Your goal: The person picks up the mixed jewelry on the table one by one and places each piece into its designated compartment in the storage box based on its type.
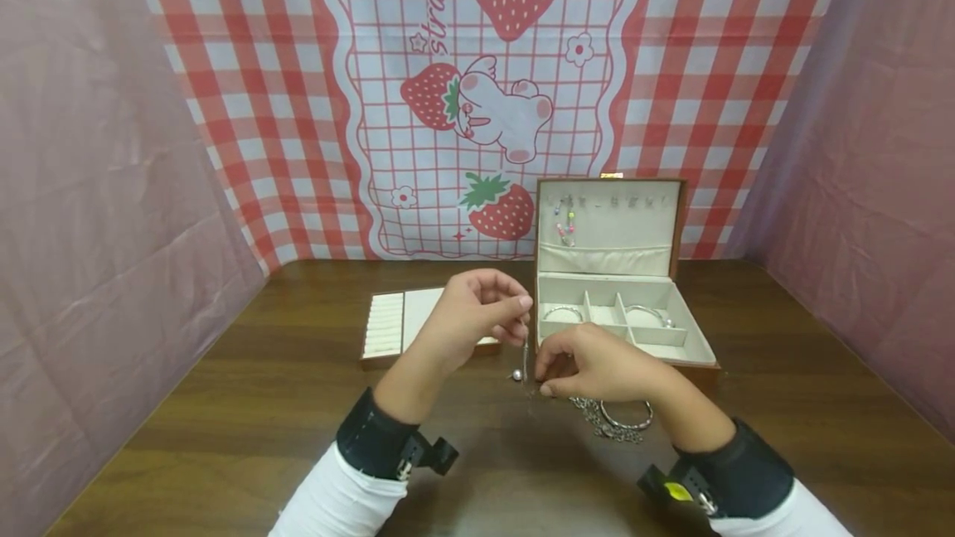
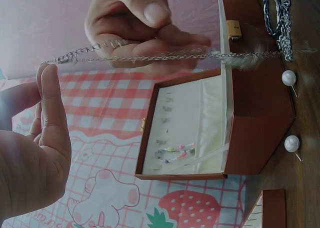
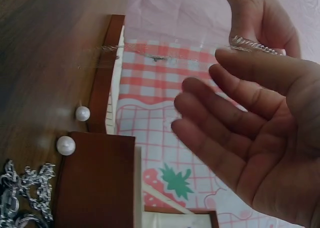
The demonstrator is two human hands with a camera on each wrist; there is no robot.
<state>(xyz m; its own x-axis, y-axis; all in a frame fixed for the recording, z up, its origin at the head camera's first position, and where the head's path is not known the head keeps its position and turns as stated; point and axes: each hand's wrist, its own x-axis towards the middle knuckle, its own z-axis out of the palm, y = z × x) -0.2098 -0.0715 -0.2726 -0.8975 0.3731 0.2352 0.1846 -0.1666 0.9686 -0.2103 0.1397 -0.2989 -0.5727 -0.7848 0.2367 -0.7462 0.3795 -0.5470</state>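
Note:
My left hand (image 1: pixel 477 313) is raised over the table and pinches a thin silver chain (image 2: pixel 150 58) between thumb and fingertips. Loose strands of the chain hang down from the pinch. Beside the hanging strands is my right hand (image 1: pixel 597 363), its fingers loosely bent and spread, with nothing gripped between them. In the right wrist view the right hand's fingers (image 3: pixel 235 113) are close to the chain, the left hand behind them. Two pearl earrings (image 2: pixel 289 78) with pin posts lie on the table below.
An open brown jewelry box (image 1: pixel 701 346) stands at right, bracelets in its compartments and colorful beaded jewelry (image 1: pixel 567 226) hanging inside the lid. Left of it lies a tray (image 1: pixel 384 326) with ring rolls. A tangle of silver chains (image 1: pixel 608 425) and a bangle (image 1: pixel 647 421) rest before the box.

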